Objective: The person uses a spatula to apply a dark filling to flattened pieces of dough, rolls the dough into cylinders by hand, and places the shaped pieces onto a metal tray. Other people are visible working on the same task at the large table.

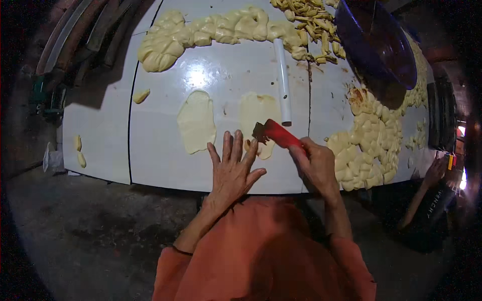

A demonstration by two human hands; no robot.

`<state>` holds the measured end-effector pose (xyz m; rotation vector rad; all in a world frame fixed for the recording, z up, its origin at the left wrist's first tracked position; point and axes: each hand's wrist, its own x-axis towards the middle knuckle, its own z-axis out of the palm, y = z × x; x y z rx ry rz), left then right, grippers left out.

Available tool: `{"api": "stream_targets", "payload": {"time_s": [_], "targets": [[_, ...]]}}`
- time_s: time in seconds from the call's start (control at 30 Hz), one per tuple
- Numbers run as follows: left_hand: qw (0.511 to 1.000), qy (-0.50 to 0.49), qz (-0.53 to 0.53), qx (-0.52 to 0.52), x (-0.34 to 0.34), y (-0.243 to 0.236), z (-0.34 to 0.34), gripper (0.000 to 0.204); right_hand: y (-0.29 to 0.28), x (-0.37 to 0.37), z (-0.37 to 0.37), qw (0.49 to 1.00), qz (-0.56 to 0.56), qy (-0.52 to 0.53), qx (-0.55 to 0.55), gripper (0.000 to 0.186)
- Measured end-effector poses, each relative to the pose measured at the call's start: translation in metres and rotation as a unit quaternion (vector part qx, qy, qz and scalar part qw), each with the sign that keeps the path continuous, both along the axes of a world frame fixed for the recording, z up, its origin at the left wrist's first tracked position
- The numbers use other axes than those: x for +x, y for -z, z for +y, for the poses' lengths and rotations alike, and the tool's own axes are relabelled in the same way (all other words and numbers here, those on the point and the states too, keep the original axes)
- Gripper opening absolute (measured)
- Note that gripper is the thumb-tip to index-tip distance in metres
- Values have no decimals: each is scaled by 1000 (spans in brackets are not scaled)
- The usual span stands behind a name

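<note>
My left hand (232, 165) rests with fingers spread at the bottom of the right of two flattened dough sheets, its forefinger by a small brown patch. The left dough sheet (196, 120) lies beside it. My right hand (316, 165) grips a red scraper (281, 133), whose end carries dark brown paste (260, 131) over the right dough sheet (258, 108). Just beyond the scraper, a white rolling rod (281, 80) lies lengthwise on the white table (100, 145).
Dough lumps (221, 27) line the back, beside pale pieces (316, 25); more dough (371, 150) covers the right side near a large purple basin (376, 37). Small pieces (141, 96) lie leftward. Metal trays (80, 35) stand far left. Another person's hand (434, 170) is at the far right.
</note>
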<state>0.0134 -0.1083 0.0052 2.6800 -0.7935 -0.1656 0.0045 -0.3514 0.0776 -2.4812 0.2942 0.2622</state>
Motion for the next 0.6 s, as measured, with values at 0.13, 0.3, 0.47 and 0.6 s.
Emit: {"api": "stream_targets", "payload": {"time_s": [0.13,0.3,0.47,0.6], "targets": [[1000,9,5,4,1,-5,-9,83,4,13,-23,914,59,191,353,30],[999,-3,36,-6,2,-17,-5,74,-49,70,-92,873,-31,208,441,31],[999,-7,25,-37,-2,-13,-4,70,-109,146,-194,909,-221,241,258,30],[1000,16,18,-6,-3,-12,-4,75,-106,200,-288,955,-180,223,78,36]]}}
